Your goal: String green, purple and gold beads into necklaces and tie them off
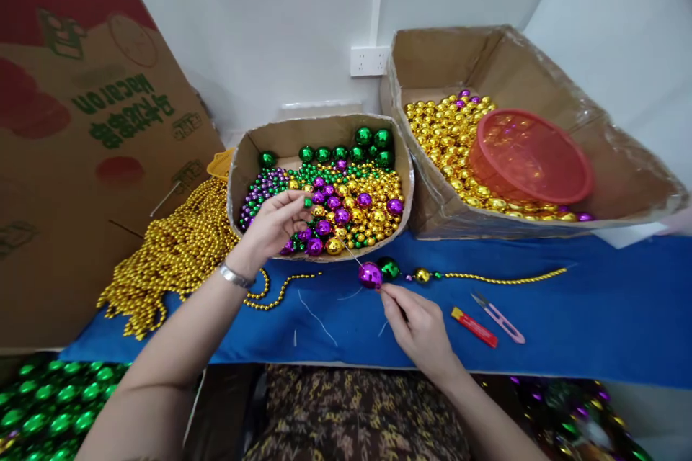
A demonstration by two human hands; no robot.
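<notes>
Left hand (275, 225) pinches green bead (308, 202); right hand (419, 324) seemingly steadies strand (411, 274)

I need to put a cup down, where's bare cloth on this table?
Bare blue cloth right of the thread snips, below the gold strand. Crowded at left by the gold bead pile; boxes fill the back.

On the bench (595, 317) before us, the small box (324, 131) of beads stands behind our hands, with the large box (621, 180) just to its right, a bowl (530, 157) lying in it. Left of the small box lies a heap of bead strings (173, 252); right of our right hand (419, 328) lie a cutter (474, 326) and snips (498, 317), before the threaded strand (502, 279).
</notes>
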